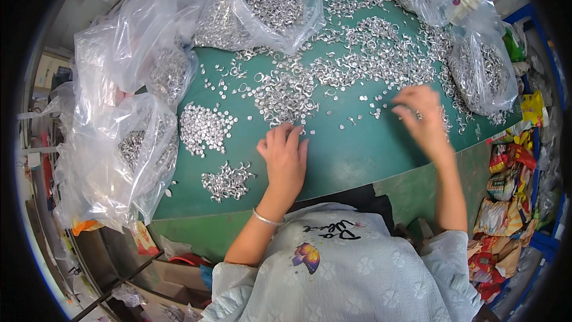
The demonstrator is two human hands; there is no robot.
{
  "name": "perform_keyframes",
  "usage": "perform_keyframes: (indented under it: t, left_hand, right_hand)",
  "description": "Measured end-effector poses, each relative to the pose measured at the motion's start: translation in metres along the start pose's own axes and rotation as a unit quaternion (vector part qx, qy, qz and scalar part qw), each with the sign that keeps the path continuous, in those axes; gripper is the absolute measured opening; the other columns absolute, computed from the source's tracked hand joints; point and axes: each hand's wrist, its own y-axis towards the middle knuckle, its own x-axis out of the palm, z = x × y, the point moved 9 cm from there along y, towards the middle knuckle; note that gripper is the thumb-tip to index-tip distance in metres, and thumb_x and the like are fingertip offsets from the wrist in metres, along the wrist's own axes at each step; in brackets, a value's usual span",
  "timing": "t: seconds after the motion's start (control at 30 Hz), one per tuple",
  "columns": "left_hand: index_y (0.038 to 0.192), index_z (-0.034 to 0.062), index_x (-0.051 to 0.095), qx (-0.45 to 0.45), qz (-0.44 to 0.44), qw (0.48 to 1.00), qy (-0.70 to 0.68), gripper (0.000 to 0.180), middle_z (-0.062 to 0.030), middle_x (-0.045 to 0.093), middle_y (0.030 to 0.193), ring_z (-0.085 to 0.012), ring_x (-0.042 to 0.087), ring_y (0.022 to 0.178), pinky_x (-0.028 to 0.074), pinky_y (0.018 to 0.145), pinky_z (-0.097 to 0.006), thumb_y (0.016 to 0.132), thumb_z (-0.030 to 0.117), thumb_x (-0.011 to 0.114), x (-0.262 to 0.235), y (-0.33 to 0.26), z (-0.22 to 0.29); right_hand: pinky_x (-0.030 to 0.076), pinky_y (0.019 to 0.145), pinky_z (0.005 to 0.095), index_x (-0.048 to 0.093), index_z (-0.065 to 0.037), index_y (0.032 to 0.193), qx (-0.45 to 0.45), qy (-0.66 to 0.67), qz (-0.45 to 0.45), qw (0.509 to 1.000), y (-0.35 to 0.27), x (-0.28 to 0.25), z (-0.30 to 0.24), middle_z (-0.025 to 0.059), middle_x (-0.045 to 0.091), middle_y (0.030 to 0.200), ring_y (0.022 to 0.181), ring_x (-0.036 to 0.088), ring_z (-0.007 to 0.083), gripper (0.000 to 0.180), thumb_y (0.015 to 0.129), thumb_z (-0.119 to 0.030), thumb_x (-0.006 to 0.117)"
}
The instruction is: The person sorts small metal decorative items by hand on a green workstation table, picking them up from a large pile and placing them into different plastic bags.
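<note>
My left hand (282,154) rests on the green tabletop, fingers bent and a little apart. Its fingertips touch the near edge of a heap of small silver metal pieces (286,92), some of them ring-shaped. Over to the right, my right hand (421,113) hovers over scattered pieces, slightly blurred, with thumb and fingers apart and nothing visible between them. Left of my left hand lie a pile of small pale silver pieces (205,129) and, nearer me, a smaller pile of curved silver pieces (228,181).
Clear plastic bags of silver pieces stand at the left (146,143), the back (274,9) and the right (482,68). A broad spread of loose pieces (381,53) covers the far table. Colourful packets (506,203) fill a blue-framed rack beyond the right edge.
</note>
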Motion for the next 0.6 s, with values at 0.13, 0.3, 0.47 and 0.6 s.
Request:
perform_keyframes:
  t: [0.13, 0.3, 0.47, 0.6]
  left_hand:
    - [0.104, 0.0073, 0.065, 0.005, -0.005, 1.000, 0.004, 0.028, -0.0072, 0.056, 0.104, -0.0262, 0.052, 0.099, 0.033, 0.086, -0.042, 0.077, 0.009, 0.074, 0.011, 0.007, 0.002]
    - [0.102, 0.0041, 0.064, 0.008, -0.010, 1.000, -0.006, 0.026, -0.0082, 0.054, 0.104, -0.0264, 0.051, 0.099, 0.033, 0.084, -0.042, 0.078, 0.007, 0.071, 0.012, 0.002, -0.003]
    - [0.106, 0.0071, 0.064, -0.011, -0.004, 1.000, -0.017, 0.030, -0.0067, 0.056, 0.106, -0.0262, 0.052, 0.100, 0.034, 0.086, -0.041, 0.077, 0.007, 0.073, 0.008, 0.001, -0.002]
    - [0.109, 0.0065, 0.064, -0.009, -0.015, 1.000, -0.005, 0.032, -0.0068, 0.055, 0.108, -0.0259, 0.052, 0.100, 0.034, 0.087, -0.041, 0.078, 0.007, 0.072, 0.008, 0.000, -0.005]
  right_hand:
    - [0.038, 0.083, 0.0375, 0.065, -0.005, 0.089, 0.011, -0.057, -0.013, 0.998, -0.011, 0.059, -0.011, 0.0060, 0.059, 0.098, 0.094, 0.054, 0.0250, 0.018, 0.074, -0.007, 0.074]
    - [0.039, 0.079, 0.0379, 0.061, -0.004, 0.088, -0.025, 0.017, -0.015, 0.999, -0.023, 0.057, -0.047, 0.0067, 0.058, 0.093, 0.089, 0.053, 0.0244, 0.014, 0.077, -0.004, 0.069]
    - [0.042, 0.078, 0.0353, 0.062, -0.002, 0.094, -0.004, 0.028, -0.019, 0.999, -0.012, 0.082, -0.048, 0.0081, 0.057, 0.093, 0.087, 0.054, 0.0263, 0.016, 0.078, -0.001, 0.064]
    - [0.045, 0.079, 0.0371, 0.063, -0.002, 0.098, 0.027, 0.029, -0.062, 0.997, -0.021, 0.092, -0.045, 0.0103, 0.056, 0.095, 0.089, 0.055, 0.0283, 0.021, 0.077, 0.001, 0.057]
